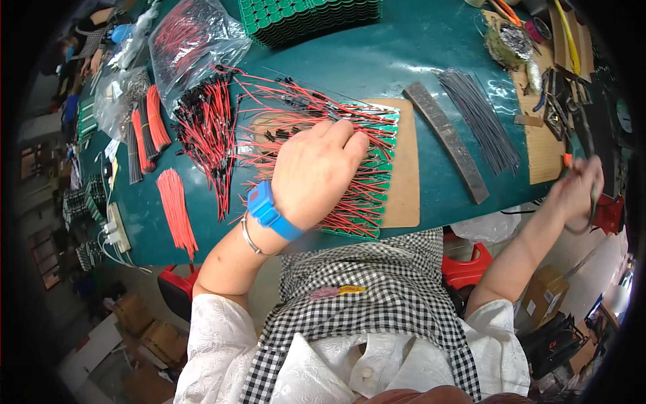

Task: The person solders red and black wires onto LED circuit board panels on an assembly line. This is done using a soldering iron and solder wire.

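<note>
My left hand (323,165), with a blue wrist strap (269,212) and a bangle, lies over red wires (356,209) with black ends. The wires fan across a panel of green circuit boards (387,172) on a brown backing board (407,182). Its fingers are curled and closed among the wires; what their tips hold is hidden. Far to the right, my right hand (580,192) is off the table edge beside the tools. It is blurred, with its fingers closed round something I cannot make out, next to a green and orange piece (570,155).
Left of the boards lie a heap of red and black wires (210,128), a red wire bundle (176,209) and a plastic bag (195,40). Green panels (309,20) are stacked at the back. A dark bar (447,141), black wires (481,121) and pliers (544,97) lie right.
</note>
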Demonstrator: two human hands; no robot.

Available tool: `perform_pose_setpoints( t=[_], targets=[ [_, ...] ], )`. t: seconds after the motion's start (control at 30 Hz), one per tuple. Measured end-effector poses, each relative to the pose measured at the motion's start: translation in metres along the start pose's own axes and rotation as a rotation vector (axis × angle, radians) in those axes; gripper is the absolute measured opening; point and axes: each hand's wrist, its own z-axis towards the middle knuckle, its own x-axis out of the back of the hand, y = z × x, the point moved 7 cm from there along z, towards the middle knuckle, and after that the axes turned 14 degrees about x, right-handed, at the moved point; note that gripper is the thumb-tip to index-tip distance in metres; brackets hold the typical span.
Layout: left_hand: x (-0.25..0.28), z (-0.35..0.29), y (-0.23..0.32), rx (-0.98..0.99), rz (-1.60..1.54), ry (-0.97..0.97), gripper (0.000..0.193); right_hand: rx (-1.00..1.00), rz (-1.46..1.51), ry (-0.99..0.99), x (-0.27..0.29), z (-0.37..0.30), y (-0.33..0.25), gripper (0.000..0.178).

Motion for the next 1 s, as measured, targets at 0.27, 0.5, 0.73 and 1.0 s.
perform_pose_setpoints(
  t=[0.27, 0.5, 0.73, 1.0],
  targets=[
    [0.012, -0.006, -0.032, 0.061, -0.039, -0.021, 0.023, -0.273, 0.325, -0.429, -0.006, -0.089, -0.092, 0.060],
    [-0.020, 0.002, -0.011, 0.143, -0.125, -0.098, 0.011, -0.134, 0.255, -0.831, -0.061, -0.181, -0.118, 0.025],
    [-0.034, 0.008, -0.024, 0.188, -0.316, -0.051, 0.006, -0.087, 0.188, -0.951, -0.090, -0.210, -0.122, 0.024],
    [-0.039, 0.004, -0.028, 0.210, -0.390, -0.012, 0.006, -0.066, 0.074, -0.991, -0.092, -0.216, -0.118, 0.016]
  ],
)
